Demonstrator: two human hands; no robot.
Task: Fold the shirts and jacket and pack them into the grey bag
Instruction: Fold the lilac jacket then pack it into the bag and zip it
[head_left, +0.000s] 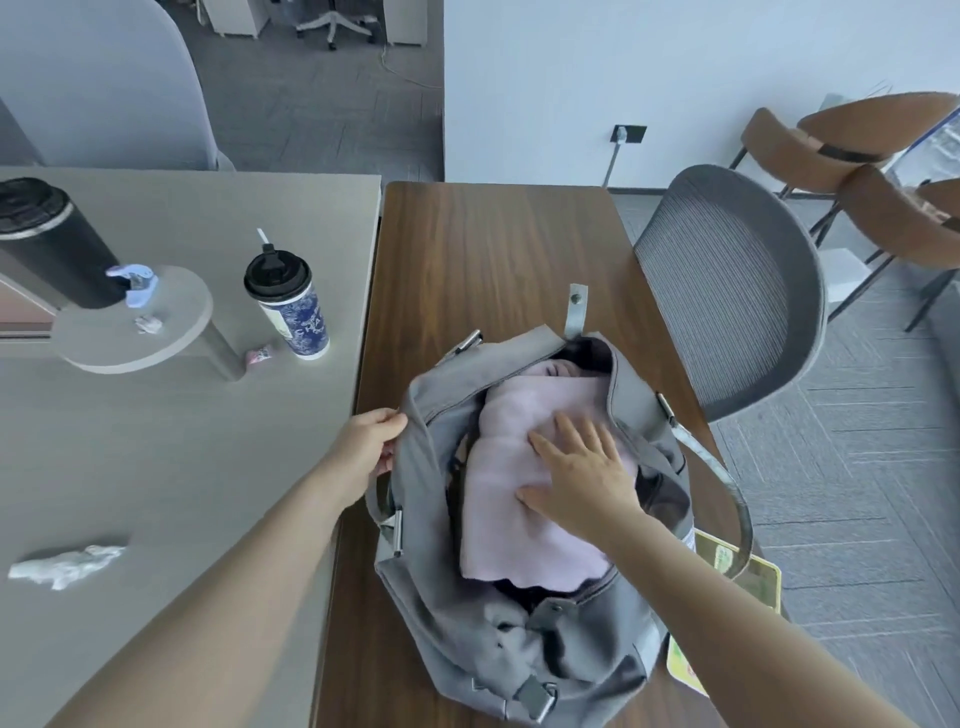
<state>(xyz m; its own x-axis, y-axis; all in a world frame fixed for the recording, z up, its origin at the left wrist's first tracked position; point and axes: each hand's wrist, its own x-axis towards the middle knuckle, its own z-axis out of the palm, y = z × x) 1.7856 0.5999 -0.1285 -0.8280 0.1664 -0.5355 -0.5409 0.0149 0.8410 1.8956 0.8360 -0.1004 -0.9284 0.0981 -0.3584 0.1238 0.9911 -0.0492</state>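
Note:
The grey bag (441, 613) lies open on the brown wooden table (493, 244). A folded pink garment (498, 519) fills its opening, with darker clothing showing underneath at the far end. My right hand (582, 473) rests flat on the pink garment, fingers spread. My left hand (369, 441) grips the bag's left rim beside the opening. No other shirts or a jacket lie on the table.
A grey table (156, 441) adjoins on the left, holding a blue patterned cup (291, 306), a black flask (47, 239), a small round stand and crumpled tissue (67, 564). A grey mesh chair (737, 296) stands to the right. A yellow-green card (727, 566) lies under the bag.

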